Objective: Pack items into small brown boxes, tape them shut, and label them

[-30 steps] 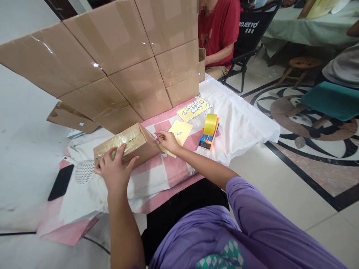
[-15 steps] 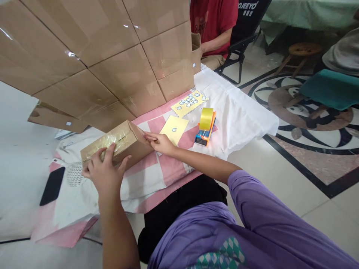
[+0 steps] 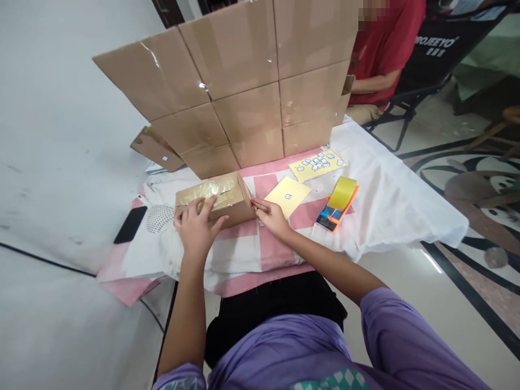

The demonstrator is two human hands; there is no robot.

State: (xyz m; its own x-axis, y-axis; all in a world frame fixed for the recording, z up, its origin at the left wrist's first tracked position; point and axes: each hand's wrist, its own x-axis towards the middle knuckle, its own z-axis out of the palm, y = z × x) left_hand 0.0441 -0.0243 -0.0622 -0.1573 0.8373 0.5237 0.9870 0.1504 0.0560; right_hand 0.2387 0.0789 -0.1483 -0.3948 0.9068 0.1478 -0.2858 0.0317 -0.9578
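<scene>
A small taped cardboard box [image 3: 227, 192] lies on a pink-and-white cloth [image 3: 260, 246]. My left hand [image 3: 197, 227] rests on its top and near side, fingers spread over it and gripping. My right hand [image 3: 270, 215] presses its fingertips against the box's right end, fingers together. Just right of that hand lies a yellow sheet [image 3: 289, 196] bearing one small white sticker. A second yellow sheet [image 3: 317, 164] carries several stickers.
A wall of stacked cardboard boxes [image 3: 252, 92] stands behind. An orange tape dispenser with yellow tape [image 3: 338, 203] lies at right, a black phone [image 3: 130, 225] at left. A person in a red shirt [image 3: 382, 59] sits at back right on a black chair.
My right hand's fingertips stay pressed on the box's right end after moving in to it. The view swung right, so everything sits further right in the picture.
</scene>
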